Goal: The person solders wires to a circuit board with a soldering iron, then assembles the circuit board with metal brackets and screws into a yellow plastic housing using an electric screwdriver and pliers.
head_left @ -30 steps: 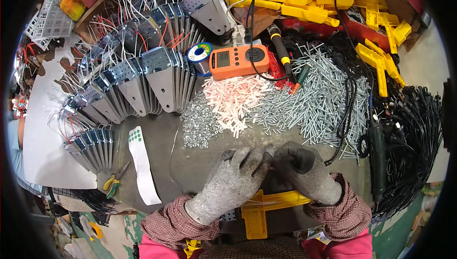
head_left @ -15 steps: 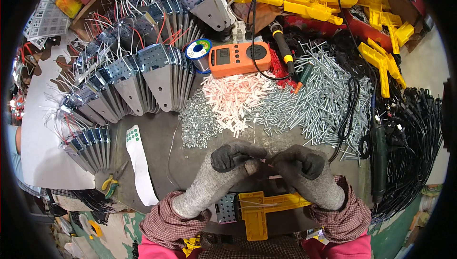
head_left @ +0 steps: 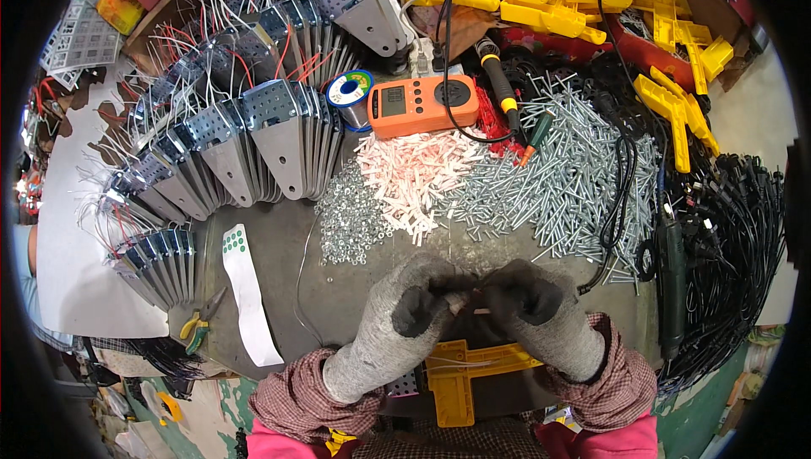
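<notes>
My left hand (head_left: 416, 297) and my right hand (head_left: 530, 297), both in grey gloves with dark fingers, meet fingertip to fingertip over the near part of the table. Their fingers are pinched closed on something small and dark that I cannot make out. Just below them lies a yellow plastic handle (head_left: 454, 387) with a pale wire along its top. A perforated metal bracket (head_left: 404, 385) touches its left end, mostly hidden under my left forearm. Beyond my hands are piles of small nuts (head_left: 353, 218), pale pink-white sleeves (head_left: 418, 172) and long screws (head_left: 583, 172).
Metal brackets with wires (head_left: 228, 142) stand in rows at the left. An orange meter (head_left: 422, 106), a solder spool (head_left: 351, 92) and a black-yellow screwdriver (head_left: 498, 79) lie at the back. Pliers (head_left: 199, 324) and a white strip (head_left: 249, 290) are left; black cables (head_left: 735, 239) lie right.
My left hand has rolled over, bringing its knuckles up and its fingertips inward. My right hand has turned slightly inward, and the two are closer together. The handle below has barely moved.
</notes>
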Tool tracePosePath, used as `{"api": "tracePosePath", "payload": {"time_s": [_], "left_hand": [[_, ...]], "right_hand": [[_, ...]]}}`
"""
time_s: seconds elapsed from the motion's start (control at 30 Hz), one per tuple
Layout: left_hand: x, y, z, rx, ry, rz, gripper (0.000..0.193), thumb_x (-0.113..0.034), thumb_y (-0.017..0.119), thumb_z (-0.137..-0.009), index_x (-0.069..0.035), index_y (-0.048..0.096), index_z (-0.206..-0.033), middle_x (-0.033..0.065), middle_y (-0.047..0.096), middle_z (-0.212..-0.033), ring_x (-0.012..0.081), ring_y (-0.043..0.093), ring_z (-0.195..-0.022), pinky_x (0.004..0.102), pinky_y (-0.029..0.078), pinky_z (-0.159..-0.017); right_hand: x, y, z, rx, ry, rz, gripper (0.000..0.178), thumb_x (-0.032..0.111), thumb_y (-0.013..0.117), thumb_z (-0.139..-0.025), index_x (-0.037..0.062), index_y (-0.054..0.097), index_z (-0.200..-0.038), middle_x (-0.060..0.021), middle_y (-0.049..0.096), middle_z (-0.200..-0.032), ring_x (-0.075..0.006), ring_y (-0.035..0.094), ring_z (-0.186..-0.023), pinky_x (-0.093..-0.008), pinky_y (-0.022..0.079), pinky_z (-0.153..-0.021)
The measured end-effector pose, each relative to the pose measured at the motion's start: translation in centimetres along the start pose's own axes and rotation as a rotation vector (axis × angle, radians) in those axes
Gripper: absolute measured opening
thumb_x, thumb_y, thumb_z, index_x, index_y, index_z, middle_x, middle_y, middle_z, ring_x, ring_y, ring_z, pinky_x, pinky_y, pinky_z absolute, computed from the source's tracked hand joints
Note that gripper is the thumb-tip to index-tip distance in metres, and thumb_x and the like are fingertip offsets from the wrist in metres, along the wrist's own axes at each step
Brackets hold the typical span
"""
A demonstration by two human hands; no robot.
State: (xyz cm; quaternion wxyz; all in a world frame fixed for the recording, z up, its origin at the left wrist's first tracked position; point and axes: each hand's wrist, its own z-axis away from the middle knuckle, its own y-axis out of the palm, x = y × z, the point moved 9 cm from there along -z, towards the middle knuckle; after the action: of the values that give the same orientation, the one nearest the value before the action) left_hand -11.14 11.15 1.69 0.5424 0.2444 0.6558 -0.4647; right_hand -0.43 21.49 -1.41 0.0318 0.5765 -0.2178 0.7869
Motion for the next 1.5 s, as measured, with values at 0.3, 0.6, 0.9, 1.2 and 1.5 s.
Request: {"api": "tracePosePath", "payload": {"time_s": [0.3, 0.6, 0.9, 1.2, 1.5], "left_hand": [[1.8, 0.3, 0.3, 0.002, -0.069, 0.104, 0.019, -0.011, 0.065, -0.086, -0.005, 0.067, -0.104, 0.0144, 0.063, -0.098, 0.0322, 0.065, -0.091, 0.0383, 0.052, -0.077], [-0.2, 1.9, 0.2, 0.088, -0.041, 0.714, 0.029, 0.007, 0.060, -0.086, 0.000, 0.058, -0.114, 0.0102, 0.062, -0.103, 0.0173, 0.063, -0.101, 0.0309, 0.051, -0.089], [1.0, -3.9, -0.5, -0.190, -0.042, 0.378, 0.016, 0.003, 0.063, -0.087, -0.004, 0.064, -0.101, 0.0052, 0.063, -0.093, 0.0098, 0.061, -0.087, 0.0239, 0.051, -0.079], [1.2, -1.0, 0.3, 0.092, -0.148, 0.325, 0.021, -0.007, 0.063, -0.092, -0.003, 0.066, -0.112, 0.0054, 0.068, -0.097, 0.0127, 0.062, -0.092, 0.0276, 0.050, -0.082], [-3.9, -0.2, -8.8, 0.169, 0.334, -1.066, 0.030, -0.013, 0.062, -0.085, -0.005, 0.059, -0.114, 0.0164, 0.060, -0.093, 0.0341, 0.062, -0.086, 0.0453, 0.051, -0.072]], "right_hand": [[-0.2, 1.6, 0.2, 0.198, -0.070, -0.220, 0.037, 0.001, 0.051, -0.093, -0.0010, 0.052, -0.130, -0.0133, 0.063, -0.101, -0.0225, 0.063, -0.087, -0.0308, 0.050, -0.073], [3.4, 0.2, 0.3, 0.271, -0.096, 0.106, 0.042, 0.013, 0.050, -0.097, -0.0018, 0.044, -0.136, -0.0195, 0.062, -0.082, -0.0323, 0.064, -0.069, -0.0413, 0.049, -0.062], [0.1, -0.8, 0.6, 0.081, 0.170, -0.080, 0.036, 0.028, 0.049, -0.102, -0.0034, 0.060, -0.116, -0.0087, 0.064, -0.078, -0.0146, 0.060, -0.068, -0.0290, 0.049, -0.062], [-0.2, -0.1, 0.4, 0.120, -0.038, 0.138, 0.032, 0.028, 0.060, -0.096, 0.0093, 0.065, -0.121, -0.0106, 0.069, -0.087, -0.0163, 0.065, -0.077, -0.0304, 0.051, -0.071], [2.0, 0.4, 0.4, 0.244, -0.165, -0.376, 0.031, 0.026, 0.047, -0.102, -0.0009, 0.055, -0.117, -0.0034, 0.057, -0.084, -0.0090, 0.055, -0.080, -0.0262, 0.047, -0.071]]}}
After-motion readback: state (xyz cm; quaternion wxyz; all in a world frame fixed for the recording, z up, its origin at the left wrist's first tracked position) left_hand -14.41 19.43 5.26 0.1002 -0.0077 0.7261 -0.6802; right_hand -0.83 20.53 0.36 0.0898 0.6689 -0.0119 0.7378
